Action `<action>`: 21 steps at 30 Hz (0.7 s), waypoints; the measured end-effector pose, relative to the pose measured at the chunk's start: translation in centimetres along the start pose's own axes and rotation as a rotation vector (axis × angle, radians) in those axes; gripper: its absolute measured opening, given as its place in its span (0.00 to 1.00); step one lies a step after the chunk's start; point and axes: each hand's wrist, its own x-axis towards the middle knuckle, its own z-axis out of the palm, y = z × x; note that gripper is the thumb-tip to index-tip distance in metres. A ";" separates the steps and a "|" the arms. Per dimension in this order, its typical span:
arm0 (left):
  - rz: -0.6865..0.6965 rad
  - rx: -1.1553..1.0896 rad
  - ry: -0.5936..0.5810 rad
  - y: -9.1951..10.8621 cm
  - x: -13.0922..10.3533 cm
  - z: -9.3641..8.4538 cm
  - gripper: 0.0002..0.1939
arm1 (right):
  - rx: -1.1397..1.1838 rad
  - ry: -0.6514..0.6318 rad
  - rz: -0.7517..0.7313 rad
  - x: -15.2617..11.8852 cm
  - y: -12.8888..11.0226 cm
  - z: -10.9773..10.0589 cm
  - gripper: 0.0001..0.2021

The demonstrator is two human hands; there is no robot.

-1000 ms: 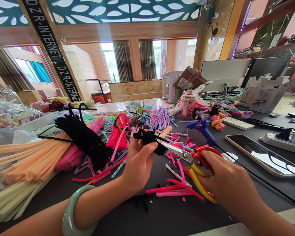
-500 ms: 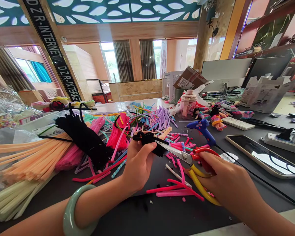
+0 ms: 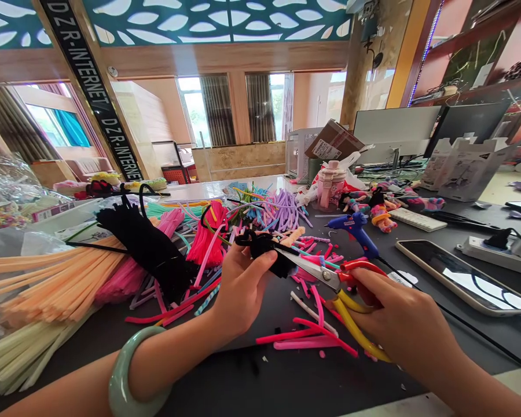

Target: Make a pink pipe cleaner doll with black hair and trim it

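Observation:
Pinched between the thumb and fingers of my left hand (image 3: 242, 289) is a small black fuzzy piece (image 3: 269, 250) with loops at its upper left. My right hand (image 3: 403, 313) grips scissors (image 3: 325, 274) with red and yellow handles. The blades point left, and their tips lie against the black piece, partly lost in its dark fuzz. Pink and red stems (image 3: 306, 343) lie on the dark table below the scissors. To the left of my left hand rests a thick bundle of black stems (image 3: 150, 249).
Peach stems (image 3: 69, 284) fan out at the left. A blue glue gun (image 3: 359, 233) stands behind the scissors, its cable running right. A phone (image 3: 464, 278) lies at the right, near a power strip (image 3: 499, 255). A pink bottle (image 3: 330, 185) is farther back.
The view has shifted very slightly. Both hands, the black piece and the scissors keep nearly the same positions.

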 end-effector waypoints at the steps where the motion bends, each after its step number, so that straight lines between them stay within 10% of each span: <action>1: -0.005 0.001 0.015 0.0 0.0 0.0 0.14 | -0.003 0.004 -0.006 0.0 0.1 0.0 0.14; 21: 0.039 0.063 0.002 0.2 0.3 -0.2 0.18 | 0.065 -0.002 0.051 0.1 0.3 0.2 0.09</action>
